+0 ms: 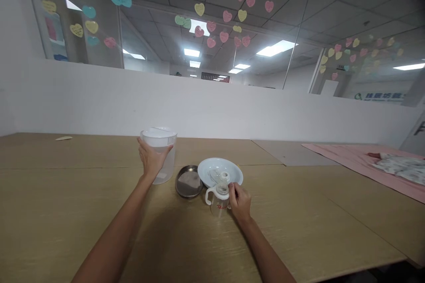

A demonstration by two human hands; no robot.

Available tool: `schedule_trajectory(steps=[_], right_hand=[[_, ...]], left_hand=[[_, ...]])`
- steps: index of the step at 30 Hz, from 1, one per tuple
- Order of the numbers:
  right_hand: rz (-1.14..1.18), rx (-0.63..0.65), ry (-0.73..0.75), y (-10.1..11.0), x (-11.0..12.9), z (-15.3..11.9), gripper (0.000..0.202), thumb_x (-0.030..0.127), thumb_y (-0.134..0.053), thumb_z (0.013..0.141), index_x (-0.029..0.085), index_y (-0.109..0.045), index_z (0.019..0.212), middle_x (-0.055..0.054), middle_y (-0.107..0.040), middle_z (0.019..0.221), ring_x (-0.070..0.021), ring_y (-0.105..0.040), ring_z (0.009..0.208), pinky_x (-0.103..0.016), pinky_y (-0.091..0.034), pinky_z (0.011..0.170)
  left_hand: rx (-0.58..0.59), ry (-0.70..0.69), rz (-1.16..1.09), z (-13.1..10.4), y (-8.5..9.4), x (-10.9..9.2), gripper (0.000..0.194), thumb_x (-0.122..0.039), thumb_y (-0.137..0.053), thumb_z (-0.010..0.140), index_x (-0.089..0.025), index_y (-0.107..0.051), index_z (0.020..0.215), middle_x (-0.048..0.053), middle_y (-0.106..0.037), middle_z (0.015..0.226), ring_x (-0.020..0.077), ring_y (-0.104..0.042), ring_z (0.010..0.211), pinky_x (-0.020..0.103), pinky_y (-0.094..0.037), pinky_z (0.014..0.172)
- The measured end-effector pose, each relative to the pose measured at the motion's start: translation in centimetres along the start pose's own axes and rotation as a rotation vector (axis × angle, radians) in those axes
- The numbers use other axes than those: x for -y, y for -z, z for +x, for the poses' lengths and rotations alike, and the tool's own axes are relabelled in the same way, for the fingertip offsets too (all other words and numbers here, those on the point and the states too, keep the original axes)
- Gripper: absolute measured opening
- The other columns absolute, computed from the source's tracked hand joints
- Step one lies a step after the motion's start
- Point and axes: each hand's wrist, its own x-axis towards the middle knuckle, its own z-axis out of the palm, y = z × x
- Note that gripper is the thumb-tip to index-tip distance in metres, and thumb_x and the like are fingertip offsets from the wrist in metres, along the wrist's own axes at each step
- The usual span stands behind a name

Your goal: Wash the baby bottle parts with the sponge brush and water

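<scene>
My left hand (152, 159) is wrapped around the near side of a tall translucent plastic pitcher (168, 163), thumb spread below its rim. The pitcher stands upright at the left. Closed around the right-hand handle of a clear baby bottle (219, 205) is my right hand (240, 201). The bottle has a white collar and a second white handle on its left; its top is uncapped. Just behind it sits a pale bowl (204, 172), holding a white ring-shaped cap (225, 177) and a clear piece I cannot make out fully. A round metal dish (189, 182) lies between pitcher and bowl.
The wooden tabletop (83, 212) runs up to a white wall (212, 110) with glass above it. A flat pale piece (64, 138) lies at the far left. At right, a pink cloth (352, 159) carries a doll-like figure in patterned clothing (401, 168).
</scene>
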Motion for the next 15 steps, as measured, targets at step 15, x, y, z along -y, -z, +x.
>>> schedule_trajectory(steps=[15], right_hand=[[-0.003,-0.008,0.004,0.0,-0.1,0.0,0.036,0.027,-0.037,0.091,0.018,-0.048,0.058,0.002,-0.047,0.049,-0.0086,-0.043,0.046,-0.022,-0.029,0.049]], left_hand=[[0.075,-0.060,-0.089,-0.6,3.1,-4.7,0.132,-0.054,-0.073,0.059,-0.011,0.022,0.139,0.027,0.008,0.148,0.0405,0.004,0.137,0.062,-0.016,0.107]])
